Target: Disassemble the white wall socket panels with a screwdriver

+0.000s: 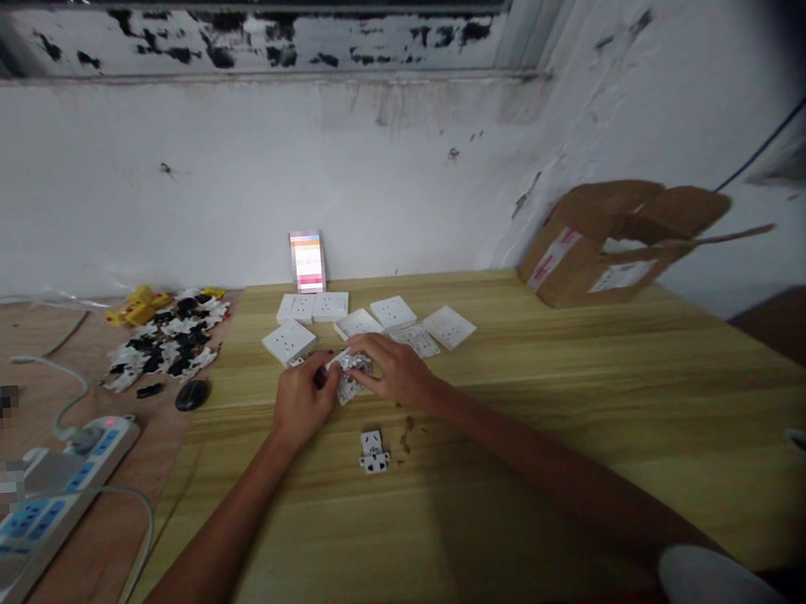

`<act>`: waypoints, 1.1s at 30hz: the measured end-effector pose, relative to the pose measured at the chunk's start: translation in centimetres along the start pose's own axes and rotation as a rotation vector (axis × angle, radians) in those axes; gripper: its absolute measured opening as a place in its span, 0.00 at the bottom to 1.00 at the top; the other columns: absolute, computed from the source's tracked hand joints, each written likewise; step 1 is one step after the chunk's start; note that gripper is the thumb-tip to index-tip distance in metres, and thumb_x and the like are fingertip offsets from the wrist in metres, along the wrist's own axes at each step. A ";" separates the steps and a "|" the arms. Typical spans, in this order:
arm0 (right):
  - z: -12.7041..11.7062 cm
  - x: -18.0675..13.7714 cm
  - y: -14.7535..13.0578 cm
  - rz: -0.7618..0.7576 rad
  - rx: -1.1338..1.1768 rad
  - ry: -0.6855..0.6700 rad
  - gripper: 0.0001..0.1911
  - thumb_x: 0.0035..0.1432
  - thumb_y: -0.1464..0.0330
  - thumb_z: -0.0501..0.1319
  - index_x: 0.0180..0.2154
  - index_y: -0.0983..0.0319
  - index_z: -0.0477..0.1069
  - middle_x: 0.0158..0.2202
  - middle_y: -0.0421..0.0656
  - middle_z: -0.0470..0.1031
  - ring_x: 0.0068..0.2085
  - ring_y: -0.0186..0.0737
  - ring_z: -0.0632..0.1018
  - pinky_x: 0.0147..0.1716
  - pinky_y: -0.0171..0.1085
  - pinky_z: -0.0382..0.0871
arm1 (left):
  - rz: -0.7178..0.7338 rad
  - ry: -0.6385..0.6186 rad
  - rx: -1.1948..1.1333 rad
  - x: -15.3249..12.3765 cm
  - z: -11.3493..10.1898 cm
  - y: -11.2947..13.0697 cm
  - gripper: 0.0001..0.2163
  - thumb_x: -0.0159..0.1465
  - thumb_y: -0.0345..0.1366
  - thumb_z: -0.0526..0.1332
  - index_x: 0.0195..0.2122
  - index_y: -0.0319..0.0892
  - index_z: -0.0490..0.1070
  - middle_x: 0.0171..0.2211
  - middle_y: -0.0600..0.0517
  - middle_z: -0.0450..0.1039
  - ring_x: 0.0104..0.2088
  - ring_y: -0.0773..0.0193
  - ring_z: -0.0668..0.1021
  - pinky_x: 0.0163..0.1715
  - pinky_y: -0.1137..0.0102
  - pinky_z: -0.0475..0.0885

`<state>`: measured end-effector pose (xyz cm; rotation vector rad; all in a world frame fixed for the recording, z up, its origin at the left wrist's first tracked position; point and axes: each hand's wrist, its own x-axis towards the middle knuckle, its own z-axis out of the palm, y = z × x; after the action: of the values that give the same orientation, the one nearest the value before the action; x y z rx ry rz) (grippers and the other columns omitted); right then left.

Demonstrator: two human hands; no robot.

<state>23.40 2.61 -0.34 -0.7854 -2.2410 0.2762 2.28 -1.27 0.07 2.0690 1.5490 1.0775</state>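
Over the middle of the wooden table, my left hand (303, 399) and my right hand (402, 372) are closed on a small white socket part (352, 364), one from each side. Fingers cover much of it, so its exact shape is unclear. A white perforated plate (349, 390) shows just below it; I cannot tell whether the two are joined. Nearer to me lies a loose white socket module (373, 452) with black slots. White socket panels, among them one at the left (289, 342) and one at the right (450, 326), lie beyond my hands.
A lit phone (308, 263) leans on the wall. On the left are a pile of black and white parts (171, 341), yellow pieces (139, 306), a black computer mouse (192, 395) and a power strip (62, 510). An open cardboard box (606, 246) stands at the back right.
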 end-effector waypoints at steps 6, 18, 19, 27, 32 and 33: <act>-0.1 0.2 -0.1 0.020 0.089 -0.004 0.12 0.65 0.67 0.67 0.49 0.55 0.69 0.53 0.47 0.77 0.56 0.47 0.78 0.56 0.50 0.76 | -0.024 -0.018 0.004 0.0 -0.2 0.0 0.15 0.70 0.43 0.58 0.33 0.40 0.77 0.22 0.54 0.73 0.23 0.66 0.73 0.28 0.71 0.62; -1.8 0.9 1.4 -0.065 0.105 -0.041 0.09 0.67 0.70 0.64 0.48 0.57 0.72 0.55 0.48 0.75 0.58 0.45 0.76 0.59 0.50 0.74 | -0.085 -0.025 -0.058 0.6 -0.9 -1.6 0.15 0.70 0.45 0.57 0.32 0.41 0.74 0.23 0.56 0.71 0.25 0.66 0.71 0.28 0.71 0.61; -1.7 0.8 1.5 -0.068 0.086 -0.041 0.09 0.67 0.69 0.64 0.49 0.57 0.72 0.55 0.48 0.75 0.58 0.45 0.77 0.58 0.49 0.74 | -0.087 -0.033 -0.071 0.6 -0.9 -1.6 0.15 0.70 0.45 0.57 0.32 0.41 0.74 0.22 0.56 0.70 0.25 0.66 0.71 0.28 0.71 0.61; -1.2 0.7 1.3 -0.149 -0.086 -0.049 0.07 0.69 0.69 0.62 0.49 0.58 0.73 0.51 0.48 0.77 0.55 0.46 0.77 0.57 0.49 0.75 | -0.019 -0.053 -0.062 0.5 -0.6 -1.2 0.15 0.71 0.44 0.57 0.35 0.40 0.76 0.23 0.55 0.71 0.24 0.67 0.70 0.28 0.71 0.61; -1.2 0.7 1.1 -0.166 -0.126 -0.043 0.08 0.70 0.69 0.61 0.50 0.59 0.73 0.52 0.48 0.78 0.55 0.46 0.77 0.57 0.50 0.74 | -0.013 -0.049 -0.063 0.5 -0.7 -0.8 0.15 0.70 0.44 0.57 0.36 0.40 0.77 0.23 0.55 0.72 0.23 0.67 0.69 0.28 0.71 0.61; -1.2 0.7 1.0 -0.164 -0.126 -0.040 0.08 0.70 0.69 0.61 0.50 0.59 0.73 0.52 0.48 0.78 0.55 0.46 0.77 0.57 0.50 0.74 | -0.014 -0.051 -0.063 0.4 -0.8 -0.8 0.15 0.70 0.44 0.57 0.36 0.40 0.77 0.23 0.55 0.72 0.23 0.67 0.69 0.27 0.71 0.60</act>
<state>24.34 3.81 0.46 -0.6607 -2.3626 0.0730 1.23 -0.70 0.21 2.0249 1.4841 1.0473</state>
